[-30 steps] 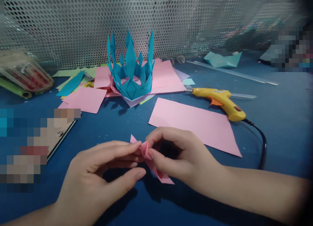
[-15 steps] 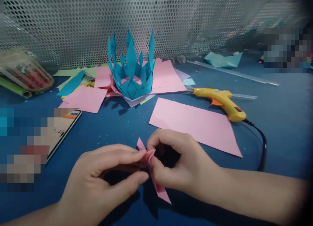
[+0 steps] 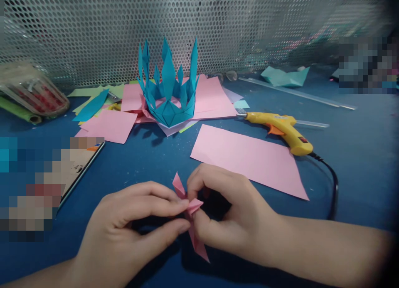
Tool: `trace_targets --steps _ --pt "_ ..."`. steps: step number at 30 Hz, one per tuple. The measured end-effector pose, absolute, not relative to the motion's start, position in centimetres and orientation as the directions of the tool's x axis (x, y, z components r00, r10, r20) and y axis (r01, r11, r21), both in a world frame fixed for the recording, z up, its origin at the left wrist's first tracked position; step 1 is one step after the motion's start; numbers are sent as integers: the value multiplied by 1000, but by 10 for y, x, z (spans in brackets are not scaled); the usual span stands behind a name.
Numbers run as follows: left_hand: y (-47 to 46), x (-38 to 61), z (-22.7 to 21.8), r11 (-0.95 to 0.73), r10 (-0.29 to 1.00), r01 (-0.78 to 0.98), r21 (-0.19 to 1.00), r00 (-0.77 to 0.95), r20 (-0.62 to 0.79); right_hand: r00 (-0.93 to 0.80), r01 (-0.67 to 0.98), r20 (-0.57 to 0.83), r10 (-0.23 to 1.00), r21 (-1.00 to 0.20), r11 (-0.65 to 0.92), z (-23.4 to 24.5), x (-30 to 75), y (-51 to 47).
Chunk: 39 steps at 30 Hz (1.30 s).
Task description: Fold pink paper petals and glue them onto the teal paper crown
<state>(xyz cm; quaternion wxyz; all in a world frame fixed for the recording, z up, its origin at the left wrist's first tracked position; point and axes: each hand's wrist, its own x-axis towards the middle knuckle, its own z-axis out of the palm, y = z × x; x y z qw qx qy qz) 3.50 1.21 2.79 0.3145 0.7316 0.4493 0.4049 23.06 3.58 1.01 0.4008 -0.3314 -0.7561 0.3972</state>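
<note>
Pink paper fold pinched between both hands

Pink folded paper (image 3: 190, 215), creased into narrow pointed flaps, sits low in the middle of the view, held just above the blue desk (image 3: 358, 155). One sharp tip sticks up between the hands; a longer tapering point hangs down toward the desk. The left hand (image 3: 124, 230) closes thumb and forefinger on its left side, fingers (image 3: 162, 205) nearly shut on the thin paper. The right hand (image 3: 224, 213) curls over from the right, fingertips pressed on the same fold.

Just beyond lies a flat pink sheet (image 3: 249, 157) with a slanted edge. Right of it rests a yellow glue gun (image 3: 282, 130) with an orange trigger and black cord. Farther back stands a spiky blue paper crown (image 3: 168, 92) on loose pink sheets, before a perforated metal screen (image 3: 93, 26). A blue strip (image 3: 91, 106) lies at left.
</note>
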Motion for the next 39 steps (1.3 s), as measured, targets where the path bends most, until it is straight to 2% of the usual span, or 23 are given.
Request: trace_targets --steps 9,14,19,27,33,39 --pt "15 39 29 -435 900 395 809 214 380 -480 128 411 775 -841 525 11 231 38" --pt "13 37 30 -405 914 427 809 180 362 -449 106 418 790 -853 511 10 231 39" --pt "14 38 31 -381 924 425 821 147 352 -492 102 378 784 -869 484 12 233 39" --pt "14 38 28 -377 926 434 818 152 346 -521 72 407 751 -855 513 14 232 38" --pt "14 39 30 -354 935 409 841 173 310 -526 82 338 781 -893 442 13 233 38" --pt "11 41 27 -293 956 402 868 117 268 -532 88 282 798 -919 384 13 234 37"
